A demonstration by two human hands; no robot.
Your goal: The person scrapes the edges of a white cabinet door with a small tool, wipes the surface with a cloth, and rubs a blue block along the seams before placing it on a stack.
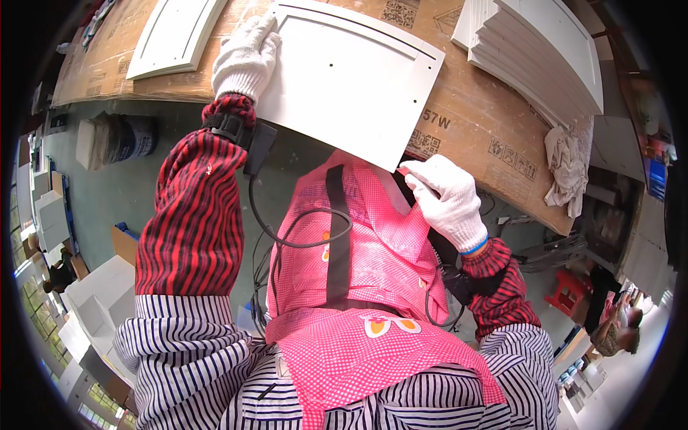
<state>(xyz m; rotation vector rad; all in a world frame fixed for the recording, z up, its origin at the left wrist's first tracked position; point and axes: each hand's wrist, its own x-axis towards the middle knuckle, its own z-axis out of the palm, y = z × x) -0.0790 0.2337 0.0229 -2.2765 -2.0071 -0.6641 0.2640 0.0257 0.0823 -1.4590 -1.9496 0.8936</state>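
Note:
A white panel [337,79] with a dark groove along its far edge and small drilled holes lies on the cardboard-covered table, its near edge overhanging. My left hand [247,59], in a white knit glove, is closed at the panel's left edge, with fingers near its far left corner. My right hand [446,197], also gloved, is at the near right corner. Its thumb and fingers are pinched together, and a small reddish tip shows between them, too small to name. The undersides of both hands are hidden.
Another white panel [175,36] lies at the far left. A stack of white panels [537,57] stands on the right, beside a crumpled whitish cloth [566,168]. A black cable [301,244] loops before my pink apron. A red stool [568,292] stands on the floor at right.

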